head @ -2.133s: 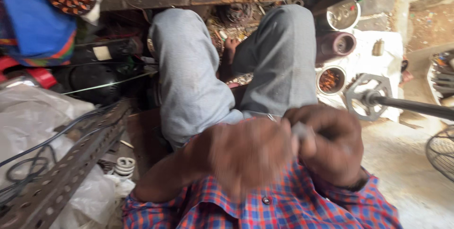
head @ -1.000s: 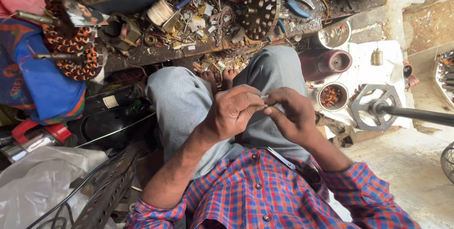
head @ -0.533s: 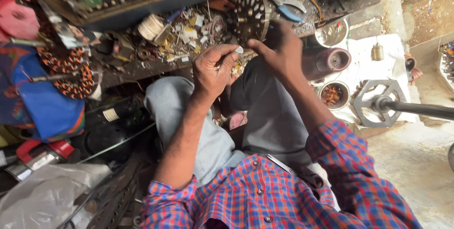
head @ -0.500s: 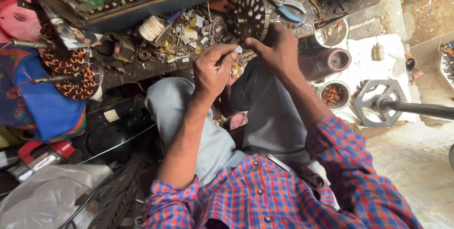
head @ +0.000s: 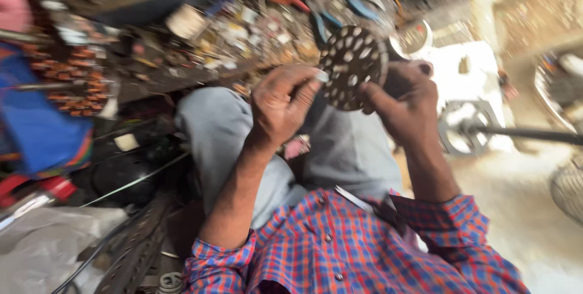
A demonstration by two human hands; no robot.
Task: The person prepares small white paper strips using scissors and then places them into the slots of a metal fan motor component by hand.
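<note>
A round dark metal disc (head: 352,66) with many holes is held upright in front of the cluttered bench, above my grey-trousered knees (head: 225,142). My right hand (head: 405,107) grips its right and lower rim. My left hand (head: 280,107) is at its left rim, thumb and fingertips pressed against the edge. Whether something small sits between those fingers is blurred. Both sleeves are red and blue check.
A low shelf (head: 182,78) is strewn with small parts and blue-handled pliers (head: 358,5). A copper-wound stator (head: 67,78) and blue cloth (head: 30,124) lie left. A metal bowl (head: 416,36), a wheel-shaped part on a rod (head: 467,127), slotted angle iron (head: 136,251) and a plastic bag (head: 36,248) surround me.
My hands rose from my lap toward the bench, where the holed disc lay. Now both hands hold that disc, lifted off the shelf. The view has moved closer.
</note>
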